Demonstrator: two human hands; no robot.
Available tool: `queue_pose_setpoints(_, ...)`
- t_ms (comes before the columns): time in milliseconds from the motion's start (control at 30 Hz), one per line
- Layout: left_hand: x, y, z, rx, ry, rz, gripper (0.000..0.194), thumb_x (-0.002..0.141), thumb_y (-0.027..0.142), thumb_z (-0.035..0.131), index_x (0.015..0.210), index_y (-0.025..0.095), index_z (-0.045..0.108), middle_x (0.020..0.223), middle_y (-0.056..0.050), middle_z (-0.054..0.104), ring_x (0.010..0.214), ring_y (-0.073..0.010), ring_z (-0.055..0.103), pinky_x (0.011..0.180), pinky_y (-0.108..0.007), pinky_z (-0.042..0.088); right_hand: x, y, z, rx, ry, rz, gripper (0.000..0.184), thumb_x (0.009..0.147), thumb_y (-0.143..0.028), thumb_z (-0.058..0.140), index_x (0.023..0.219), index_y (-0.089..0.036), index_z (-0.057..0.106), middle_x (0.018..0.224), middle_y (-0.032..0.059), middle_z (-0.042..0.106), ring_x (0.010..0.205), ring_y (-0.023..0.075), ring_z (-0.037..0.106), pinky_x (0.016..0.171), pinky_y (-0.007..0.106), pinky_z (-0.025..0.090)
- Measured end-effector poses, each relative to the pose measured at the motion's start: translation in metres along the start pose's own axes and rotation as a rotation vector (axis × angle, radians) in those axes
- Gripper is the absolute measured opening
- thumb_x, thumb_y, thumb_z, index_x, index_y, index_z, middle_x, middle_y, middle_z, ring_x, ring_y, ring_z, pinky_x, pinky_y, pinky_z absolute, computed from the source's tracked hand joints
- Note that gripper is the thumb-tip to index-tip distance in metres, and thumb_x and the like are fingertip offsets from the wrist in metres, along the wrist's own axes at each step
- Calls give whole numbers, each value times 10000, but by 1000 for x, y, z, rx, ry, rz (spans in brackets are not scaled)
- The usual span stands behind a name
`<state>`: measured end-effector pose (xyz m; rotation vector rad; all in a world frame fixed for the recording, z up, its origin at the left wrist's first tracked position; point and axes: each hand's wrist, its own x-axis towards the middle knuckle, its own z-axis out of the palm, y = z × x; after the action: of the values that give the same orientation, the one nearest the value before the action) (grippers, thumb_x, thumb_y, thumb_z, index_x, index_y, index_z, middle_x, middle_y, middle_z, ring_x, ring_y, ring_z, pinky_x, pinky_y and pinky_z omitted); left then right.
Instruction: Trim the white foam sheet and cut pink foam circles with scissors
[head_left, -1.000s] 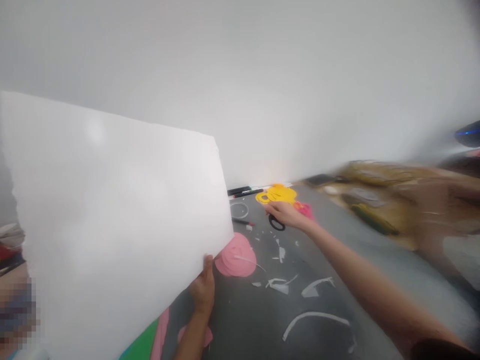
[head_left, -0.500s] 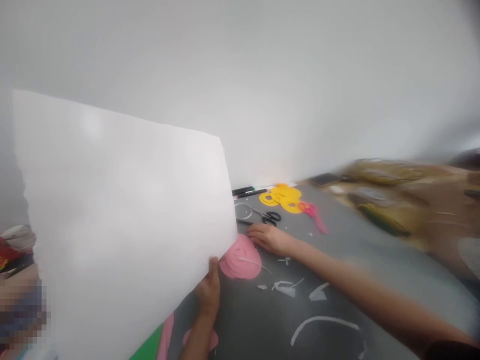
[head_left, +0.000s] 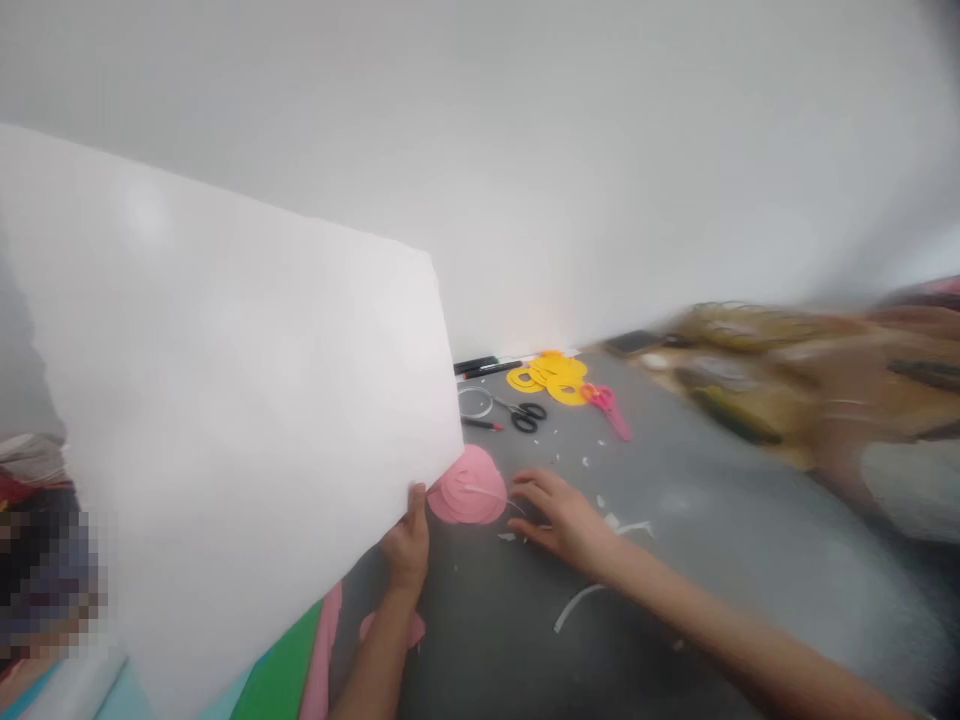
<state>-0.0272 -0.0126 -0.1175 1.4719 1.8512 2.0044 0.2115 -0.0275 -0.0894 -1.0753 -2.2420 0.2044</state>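
My left hand grips the lower right edge of a large white sheet of paper, its thumb on the near face. The sheet stands tilted up and hides the left part of the table. My right hand hovers over the table with thumb and fingers apart, holding nothing. Just left of its fingertips lies a stack of pink paper circles with a thin white strip across it. White paper scraps lie around and beneath the right hand.
Black-handled scissors, pink scissors, yellow paper rings and markers lie toward the wall. A curved white strip is near the front of the grey table. Green paper shows at lower left. Blurred clutter sits at right.
My right hand has drawn back toward me from beside the pink stack's far edge, and its fingers have spread. The white sheet stays in my left hand; the whole view has shifted slightly.
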Motion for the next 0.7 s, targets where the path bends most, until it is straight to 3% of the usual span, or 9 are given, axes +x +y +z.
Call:
queue_pose_setpoints(100, 0, -1, -1, -17, -10, -1, 461, 733, 570, 625, 879, 142, 712, 940, -146, 744, 975, -308, 675, 975, -466, 470, -3, -19, 21, 3, 53, -57, 116, 888, -189, 547, 990, -184, 601, 1018, 115, 651, 943, 245, 628, 770, 398, 572)
queue_pose_setpoints(167, 0, -1, -1, -38, -17, -10, 431, 736, 548, 635, 876, 149, 716, 923, -137, 747, 985, -308, 672, 975, -466, 471, -17, -23, 23, 18, 112, -91, 164, 925, -120, 454, 948, -182, 604, 958, 99, 671, 935, 223, 636, 764, 363, 575)
queue_pose_setpoints(267, -1, -2, 0, -82, -58, -29, 375, 759, 518, 628, 837, 164, 724, 869, -117, 754, 955, -293, 682, 978, -457, 468, -54, -20, 11, -6, 188, -96, 196, 950, -140, 422, 1005, -185, 605, 961, 89, 683, 943, 213, 648, 808, 356, 569)
queue_pose_setpoints(433, -2, -2, 1, -161, -147, -61, 315, 786, 470, 623, 792, 174, 729, 805, -98, 755, 924, -277, 690, 986, -446, 460, -104, -10, -14, -124, 272, 42, 163, 952, -205, 455, 977, -196, 617, 960, 71, 681, 928, 200, 656, 817, 315, 558)
queue_pose_setpoints(533, -1, -1, 0, -189, -166, -82, 306, 787, 451, 630, 805, 162, 730, 788, -102, 754, 944, -283, 685, 996, -448, 450, -102, -12, -15, -163, 277, 92, 170, 949, -199, 441, 920, -190, 608, 906, 77, 661, 872, 203, 641, 763, 328, 552)
queue_pose_setpoints(633, 0, 1, -1, -198, -166, -97, 298, 788, 445, 631, 785, 165, 733, 816, -106, 758, 943, -281, 686, 1018, -452, 429, -86, -17, -14, -292, 273, 159, 253, 919, -118, 366, 813, -183, 586, 770, 69, 620, 692, 194, 598, 590, 316, 521)
queue_pose_setpoints(700, 0, 4, -1, -205, -168, -105, 296, 788, 444, 630, 778, 167, 736, 829, -108, 760, 921, -277, 693, 1011, -449, 436, -76, -23, -12, -394, 260, 131, 291, 880, -55, 343, 811, -180, 598, 763, 72, 622, 692, 204, 593, 598, 334, 511)
